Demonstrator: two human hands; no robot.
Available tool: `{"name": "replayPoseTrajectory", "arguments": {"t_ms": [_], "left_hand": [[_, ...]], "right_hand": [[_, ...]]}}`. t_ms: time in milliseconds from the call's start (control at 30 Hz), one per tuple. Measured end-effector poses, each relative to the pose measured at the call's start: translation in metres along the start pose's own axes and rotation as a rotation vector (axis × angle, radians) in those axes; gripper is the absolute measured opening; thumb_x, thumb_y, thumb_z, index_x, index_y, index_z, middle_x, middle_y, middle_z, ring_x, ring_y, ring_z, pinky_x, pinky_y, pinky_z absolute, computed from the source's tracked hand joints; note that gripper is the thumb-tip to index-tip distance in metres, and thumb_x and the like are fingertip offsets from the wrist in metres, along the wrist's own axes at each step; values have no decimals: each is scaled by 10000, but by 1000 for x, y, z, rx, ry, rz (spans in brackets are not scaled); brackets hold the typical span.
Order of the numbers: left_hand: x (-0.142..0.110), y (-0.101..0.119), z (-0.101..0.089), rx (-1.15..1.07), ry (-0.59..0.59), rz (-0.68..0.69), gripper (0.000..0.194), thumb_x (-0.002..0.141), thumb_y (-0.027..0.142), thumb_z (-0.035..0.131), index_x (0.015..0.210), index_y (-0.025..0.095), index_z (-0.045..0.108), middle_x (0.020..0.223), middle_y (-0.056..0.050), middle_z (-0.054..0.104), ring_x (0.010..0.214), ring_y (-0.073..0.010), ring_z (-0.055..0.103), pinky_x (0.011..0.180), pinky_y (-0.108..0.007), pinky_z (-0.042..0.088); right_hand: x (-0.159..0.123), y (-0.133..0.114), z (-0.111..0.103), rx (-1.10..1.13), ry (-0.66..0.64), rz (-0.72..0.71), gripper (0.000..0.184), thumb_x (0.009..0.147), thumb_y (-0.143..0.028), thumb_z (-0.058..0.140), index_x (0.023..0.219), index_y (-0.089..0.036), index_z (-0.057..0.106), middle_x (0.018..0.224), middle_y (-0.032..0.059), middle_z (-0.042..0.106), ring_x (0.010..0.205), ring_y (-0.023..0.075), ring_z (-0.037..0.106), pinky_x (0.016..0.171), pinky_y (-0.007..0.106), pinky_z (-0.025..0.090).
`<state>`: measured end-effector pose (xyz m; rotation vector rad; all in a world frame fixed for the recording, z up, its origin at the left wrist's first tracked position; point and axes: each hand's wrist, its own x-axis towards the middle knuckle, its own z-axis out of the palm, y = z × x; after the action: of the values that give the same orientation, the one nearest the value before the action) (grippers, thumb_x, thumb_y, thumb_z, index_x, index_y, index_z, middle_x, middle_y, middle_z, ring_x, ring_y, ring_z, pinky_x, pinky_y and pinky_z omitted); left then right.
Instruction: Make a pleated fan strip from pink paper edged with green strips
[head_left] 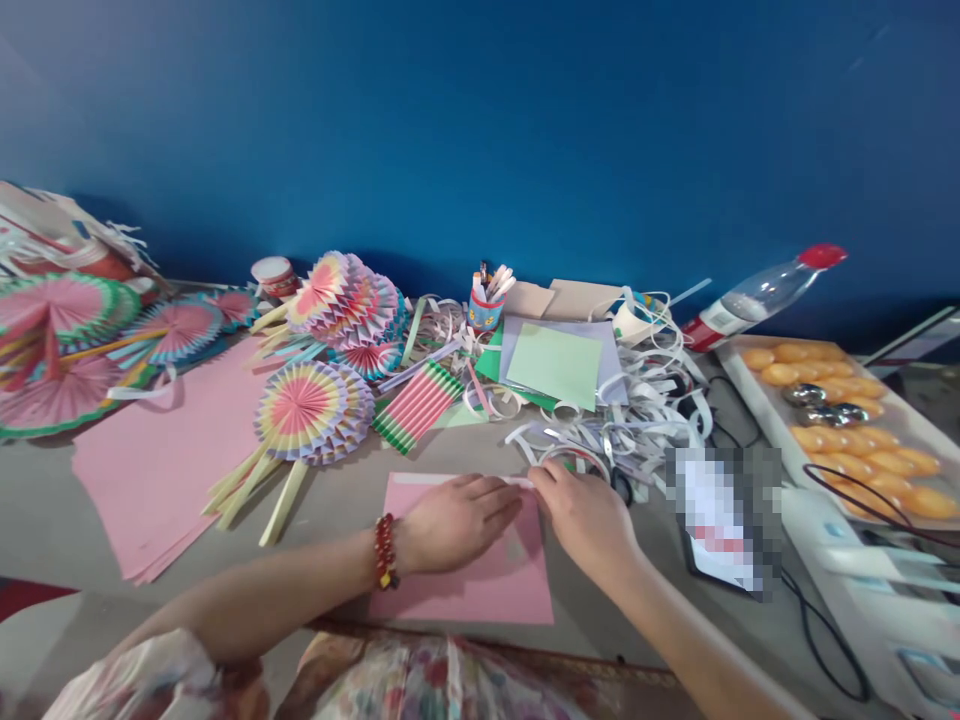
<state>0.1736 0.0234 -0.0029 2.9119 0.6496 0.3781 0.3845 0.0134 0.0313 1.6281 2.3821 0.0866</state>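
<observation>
A sheet of pink paper lies on the table in front of me, with a white paper strip along its far edge. My left hand rests flat on the sheet, its fingers stretched out together toward the strip's right part. A beaded bracelet circles the left wrist. At the sheet's far right corner, the fingers of my right hand are pinched at the strip's end. Scissors lie just beyond the right hand, partly covered by paper strips.
Paper fans and a stack of pink sheets lie left. White paper scraps spread behind my right hand. A phone, a bottle and a tray of yellow items are on the right. A blue wall stands behind.
</observation>
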Motion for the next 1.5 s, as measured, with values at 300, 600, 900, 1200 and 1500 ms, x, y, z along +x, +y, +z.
{"name": "replayPoseTrajectory", "arguments": {"t_ms": [300,600,900,1200,1500], "left_hand": [[5,-11,15,40,-47,96,343,1001,267,440,1296,136,555,1441,-115,503,1236,-230,486,1011,-356,398],[13,-13,7,71,-105,129,319,1011,275,406,1251,155,579,1441,-89,508,1204,-222,481,991,-364,387],[16,-7,3,231,-142,193,365,971,255,444,1297,121,538,1437,-150,492,1210,-251,481,916,-388,388],[13,-7,9,232,-121,173,392,956,301,499,1304,126,537,1475,-147,462,1187,-262,485,887,-391,397],[15,-12,9,124,-81,144,299,979,329,490,1209,163,583,1488,-105,449,1173,-237,481,958,-377,376]], "right_hand": [[-11,12,7,57,69,46,149,864,-195,617,1009,-190,582,781,29,672,696,199,650,593,292,322],[-13,15,10,72,173,-50,56,872,-156,601,826,-185,592,685,10,646,712,203,627,741,336,333],[-13,12,3,61,183,-68,83,873,-131,596,827,-189,633,720,18,641,723,203,582,749,347,296],[-14,9,3,71,259,-45,138,876,-126,580,768,-186,640,696,28,622,740,204,532,815,360,297],[-19,1,1,109,272,67,146,894,-145,568,786,-196,653,718,21,644,782,199,524,899,364,293]]}}
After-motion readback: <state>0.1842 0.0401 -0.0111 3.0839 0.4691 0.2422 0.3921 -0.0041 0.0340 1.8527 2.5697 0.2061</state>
